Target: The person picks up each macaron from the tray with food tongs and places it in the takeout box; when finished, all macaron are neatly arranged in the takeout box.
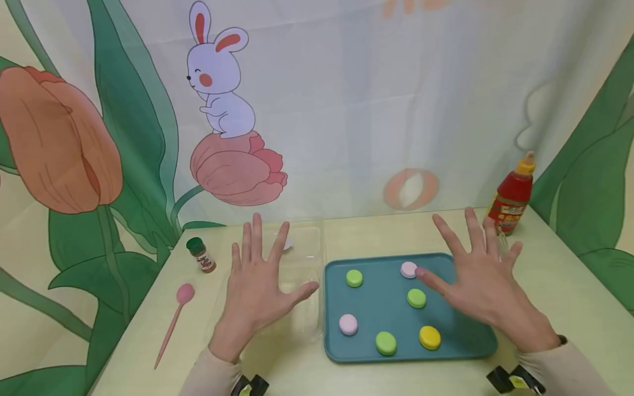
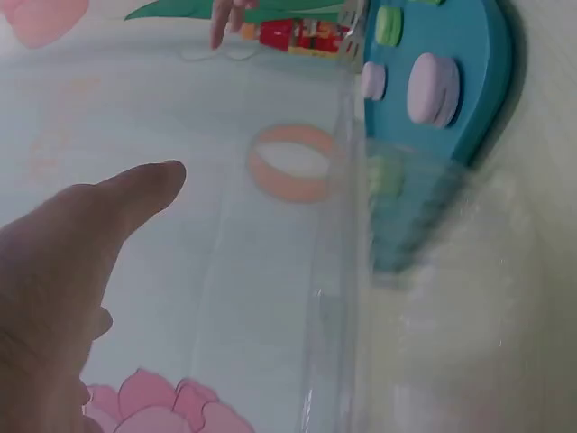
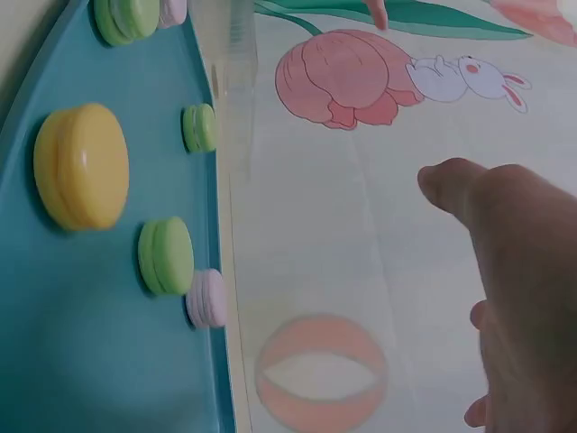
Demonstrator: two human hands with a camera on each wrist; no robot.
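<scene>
In the head view both hands are raised with fingers spread, holding nothing. My left hand (image 1: 257, 291) is over a clear plastic container (image 1: 309, 275), part of which it hides. Above the right side of a blue tray (image 1: 376, 302) hovers my right hand (image 1: 487, 286). Several toy macarons lie on that tray: green ones (image 1: 386, 343), pink ones (image 1: 348, 324) and a yellow one (image 1: 430, 337). The left wrist view shows the left hand (image 2: 63, 271) beside the container (image 2: 433, 352); the right wrist view shows the right hand (image 3: 523, 271) away from the yellow macaron (image 3: 81, 167).
A green-capped jar (image 1: 201, 255) and a pink spoon (image 1: 175, 322) lie toward the table's left side. At the back right stands a red bottle with a yellow cap (image 1: 512, 195), partly behind the right hand's fingers. A printed curtain (image 1: 337, 110) hangs behind the table.
</scene>
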